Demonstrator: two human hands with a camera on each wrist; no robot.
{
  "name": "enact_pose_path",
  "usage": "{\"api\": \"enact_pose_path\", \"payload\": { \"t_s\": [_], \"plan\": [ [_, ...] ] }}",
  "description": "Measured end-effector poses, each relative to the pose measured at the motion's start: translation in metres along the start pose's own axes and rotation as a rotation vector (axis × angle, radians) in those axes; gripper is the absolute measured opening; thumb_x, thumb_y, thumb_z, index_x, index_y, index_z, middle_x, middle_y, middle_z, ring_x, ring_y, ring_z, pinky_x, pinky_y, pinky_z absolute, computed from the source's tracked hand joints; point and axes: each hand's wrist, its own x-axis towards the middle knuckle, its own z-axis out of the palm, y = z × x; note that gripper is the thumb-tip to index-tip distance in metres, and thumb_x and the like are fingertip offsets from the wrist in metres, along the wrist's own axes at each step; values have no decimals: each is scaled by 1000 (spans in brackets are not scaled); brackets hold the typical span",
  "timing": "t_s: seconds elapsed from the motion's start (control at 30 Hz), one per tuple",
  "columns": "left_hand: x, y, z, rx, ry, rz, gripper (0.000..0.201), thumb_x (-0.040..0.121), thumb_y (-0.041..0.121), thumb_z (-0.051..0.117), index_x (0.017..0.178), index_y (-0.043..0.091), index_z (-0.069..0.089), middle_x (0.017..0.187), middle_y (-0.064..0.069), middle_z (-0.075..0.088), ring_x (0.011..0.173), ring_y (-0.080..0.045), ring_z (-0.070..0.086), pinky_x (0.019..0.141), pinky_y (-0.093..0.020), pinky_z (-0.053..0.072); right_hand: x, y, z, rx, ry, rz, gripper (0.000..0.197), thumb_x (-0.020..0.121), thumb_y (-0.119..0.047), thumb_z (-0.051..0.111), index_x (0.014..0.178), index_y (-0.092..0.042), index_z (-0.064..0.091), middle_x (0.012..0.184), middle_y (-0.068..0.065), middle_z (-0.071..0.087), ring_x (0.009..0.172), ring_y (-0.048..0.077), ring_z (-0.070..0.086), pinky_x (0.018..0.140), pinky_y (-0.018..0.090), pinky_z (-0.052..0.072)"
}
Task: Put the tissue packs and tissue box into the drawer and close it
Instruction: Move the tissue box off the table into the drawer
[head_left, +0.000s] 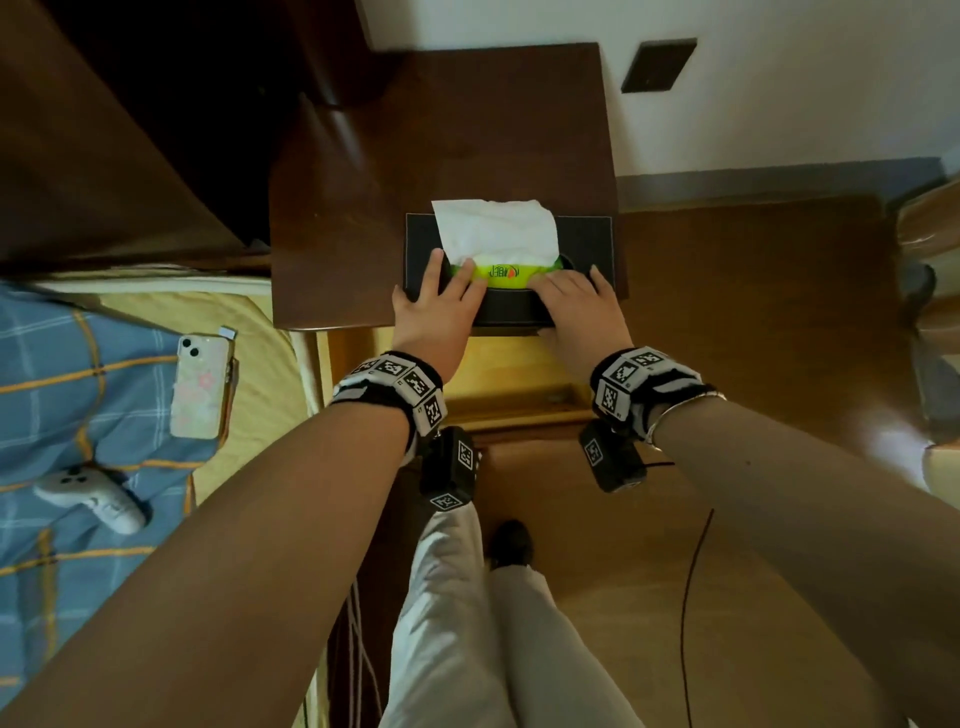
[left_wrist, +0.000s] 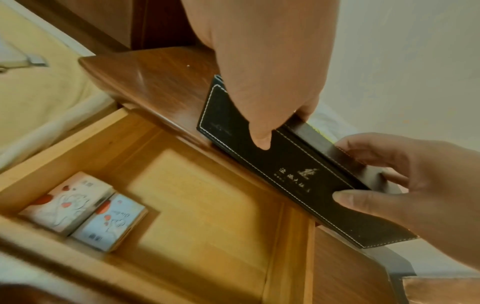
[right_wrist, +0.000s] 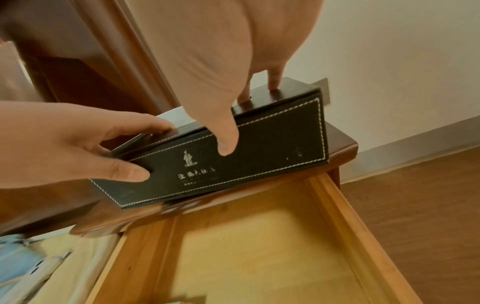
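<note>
A black tissue box (head_left: 587, 239) with white stitching stands at the front edge of the dark wooden nightstand (head_left: 441, 156), a white tissue sticking out of its top. My left hand (head_left: 439, 291) grips its left end and my right hand (head_left: 571, 296) its right end. In the wrist views the tissue box (left_wrist: 298, 168) (right_wrist: 259, 148) overhangs the edge, with thumbs on its front face and fingers on top. Below it the drawer (left_wrist: 197, 185) (right_wrist: 259, 246) is pulled open. A pink tissue pack (left_wrist: 67, 203) and a blue tissue pack (left_wrist: 111, 222) lie side by side in its near left corner.
A bed with a blue checked cover lies to the left, with a phone (head_left: 200, 387) and a white controller (head_left: 93, 499) on it. A black cable (head_left: 691, 597) runs over the wooden floor on the right. My legs stand just in front of the drawer.
</note>
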Motion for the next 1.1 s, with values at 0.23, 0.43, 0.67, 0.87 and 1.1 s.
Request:
{"api": "enact_pose_path", "payload": {
  "t_s": [0.23,0.43,0.67,0.87,1.1],
  "plan": [
    [-60,13,14,0,-99,-34,72,97,13,52,154,23,11,164,3,0,150,-32,-8,107,-62,30,-54,-19,2,11,-101,-32,58,90,-15,60,142,-21,37,151,-1,40,144,18,28,121,45,8],
    [-97,13,29,-85,-259,-16,70,97,17,52,154,22,12,164,4,1,150,-32,-7,109,-65,28,-84,-35,10,26,-280,-43,60,91,-15,60,144,-23,34,153,0,37,145,19,26,121,46,10],
    [-91,3,52,-131,-391,28,67,97,15,52,153,20,16,163,4,4,150,-31,-4,106,-63,31,-82,-41,28,22,-456,-25,60,93,-17,57,146,-23,31,152,1,38,143,22,29,119,48,16],
    [-66,-5,78,-93,-329,21,70,96,18,55,153,21,15,163,4,7,150,-30,-2,104,-62,33,-58,-35,51,19,-429,-5,58,92,-13,58,144,-23,33,151,0,38,143,22,29,120,49,13],
    [-29,-4,116,-64,-285,6,71,97,18,53,154,20,11,163,3,5,150,-30,-3,104,-61,33,-24,-13,90,-9,-422,-20,62,91,-9,57,146,-20,31,153,3,35,145,22,25,121,50,12]
  ]
}}
